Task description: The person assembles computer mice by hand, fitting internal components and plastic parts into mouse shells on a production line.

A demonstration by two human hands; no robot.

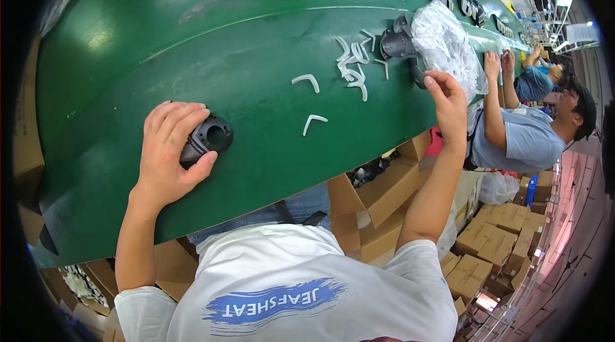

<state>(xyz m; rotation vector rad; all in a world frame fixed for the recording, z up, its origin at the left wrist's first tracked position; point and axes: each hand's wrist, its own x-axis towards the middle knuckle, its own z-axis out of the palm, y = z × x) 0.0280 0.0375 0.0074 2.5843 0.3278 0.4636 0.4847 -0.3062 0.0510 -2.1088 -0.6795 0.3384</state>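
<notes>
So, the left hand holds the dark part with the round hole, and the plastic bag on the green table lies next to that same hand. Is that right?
Not quite: the head view shows the plastic bag next to the right hand. The left hand does hold the dark part with the round hole.

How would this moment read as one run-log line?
Left hand: grips black plastic housing on green worktop | Right hand: touches dark curved piece beside clear plastic bag | Worktop: scattered pale bent strips
</notes>
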